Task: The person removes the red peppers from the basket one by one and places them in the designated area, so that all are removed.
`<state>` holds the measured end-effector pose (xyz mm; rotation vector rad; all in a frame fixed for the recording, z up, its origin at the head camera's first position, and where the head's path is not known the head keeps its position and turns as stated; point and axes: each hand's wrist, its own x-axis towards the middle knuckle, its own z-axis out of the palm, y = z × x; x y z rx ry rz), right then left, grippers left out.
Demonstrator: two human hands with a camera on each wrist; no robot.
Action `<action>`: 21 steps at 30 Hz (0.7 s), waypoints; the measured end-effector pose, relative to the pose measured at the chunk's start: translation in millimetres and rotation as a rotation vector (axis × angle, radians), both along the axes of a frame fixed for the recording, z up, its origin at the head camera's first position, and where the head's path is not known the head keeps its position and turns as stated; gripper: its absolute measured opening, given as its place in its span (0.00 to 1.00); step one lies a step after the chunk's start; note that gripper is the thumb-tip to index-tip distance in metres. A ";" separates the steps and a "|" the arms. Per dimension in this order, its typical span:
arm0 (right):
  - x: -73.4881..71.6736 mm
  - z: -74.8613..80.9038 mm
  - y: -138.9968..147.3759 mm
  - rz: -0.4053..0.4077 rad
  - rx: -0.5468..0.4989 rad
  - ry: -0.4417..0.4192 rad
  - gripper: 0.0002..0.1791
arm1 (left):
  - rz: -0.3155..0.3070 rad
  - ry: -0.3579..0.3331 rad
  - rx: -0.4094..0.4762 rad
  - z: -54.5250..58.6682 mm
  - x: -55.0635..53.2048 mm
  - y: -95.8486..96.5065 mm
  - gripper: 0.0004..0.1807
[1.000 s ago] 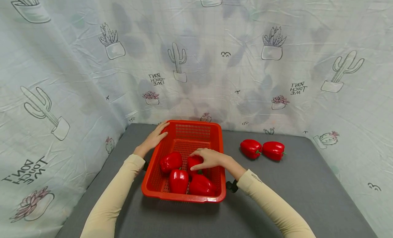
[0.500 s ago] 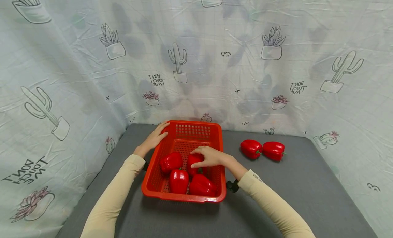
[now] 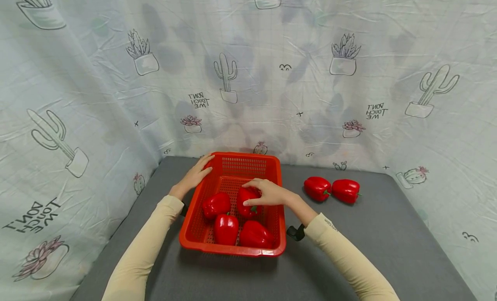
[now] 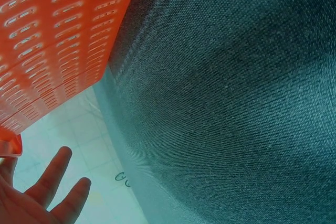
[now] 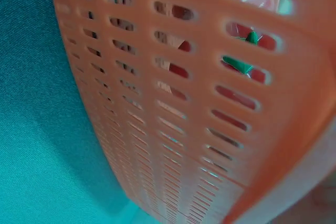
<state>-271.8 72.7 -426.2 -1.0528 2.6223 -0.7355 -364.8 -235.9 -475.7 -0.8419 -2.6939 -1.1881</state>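
A red plastic basket (image 3: 233, 248) with slotted walls stands on the table. My right hand (image 3: 268, 193) reaches in over its right wall and grips a red bell pepper (image 3: 247, 209) between thumb and fingers. Three more red bell peppers lie in the basket: one at the left (image 3: 216, 206), one in front (image 3: 226, 230) and one at the front right (image 3: 256, 235). On the left rim rests my left hand (image 3: 194, 176); in the left wrist view its fingers (image 4: 50, 177) are straight and spread beside the outer wall. Through the slots in the right wrist view, a green stem (image 5: 239, 64) shows.
Two more red bell peppers, a nearer-left one (image 3: 317, 188) and another beside it (image 3: 346, 191), lie on the grey tabletop (image 3: 369, 232) right of the basket. A cactus-print cloth (image 3: 248, 76) hangs behind and at both sides.
My right hand has shifted slightly toward the back with the gripped bell pepper, away from the front-right pepper. The left hand and the basket stay where they were.
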 end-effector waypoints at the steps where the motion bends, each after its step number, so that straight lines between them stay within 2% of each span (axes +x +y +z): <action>1: 0.1 1.1 0.2 -0.001 -0.004 0.004 0.36 | 0.009 -0.008 -0.009 0.0 -0.3 0.6 0.29; 8: -1.8 6.0 5.6 -0.020 -0.031 0.022 0.36 | 0.042 -0.034 -0.056 0.6 -1.1 2.1 0.29; 14: -2.8 11.6 13.3 -0.018 -0.087 0.067 0.36 | 0.048 -0.041 -0.063 0.0 -2.0 2.2 0.29; 21: -2.8 21.7 21.8 -0.063 -0.085 0.074 0.36 | 0.053 -0.053 -0.051 1.5 -0.4 3.3 0.28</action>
